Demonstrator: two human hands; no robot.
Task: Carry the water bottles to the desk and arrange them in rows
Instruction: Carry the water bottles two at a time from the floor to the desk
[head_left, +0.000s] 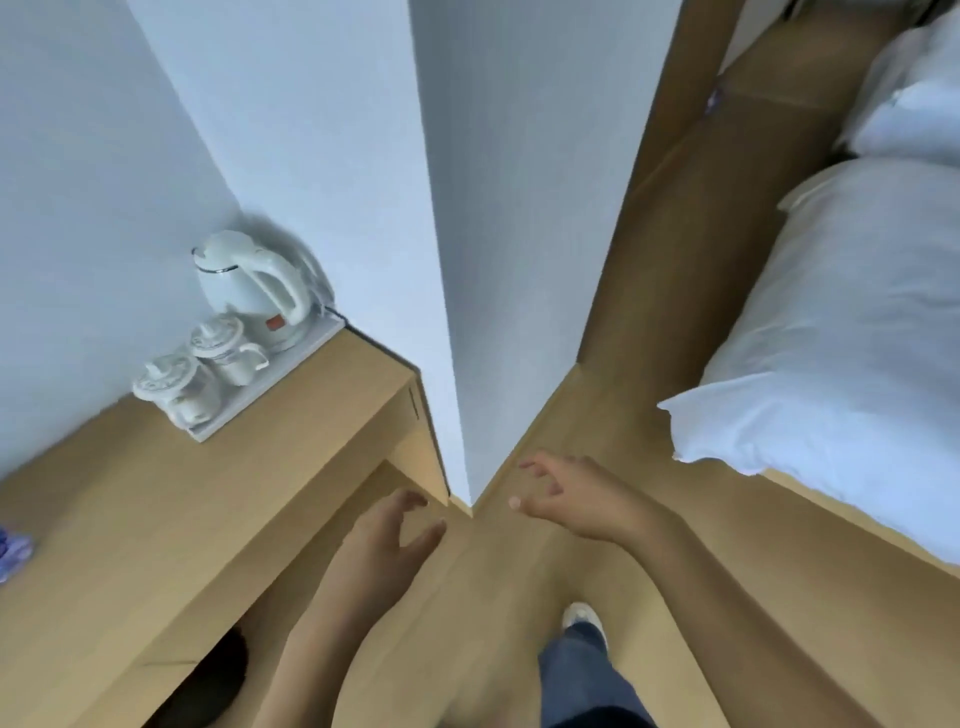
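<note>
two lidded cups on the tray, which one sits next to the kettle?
The lidded cup farther back on the tray, handle pointing right, sits right in front of the kettle. The other cup stands nearer the tray's front end, away from the kettle.

Purple object cut by left edge, bed cropped right

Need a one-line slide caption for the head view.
Both hands, left and right, empty beside the desk holding a kettle.
</note>
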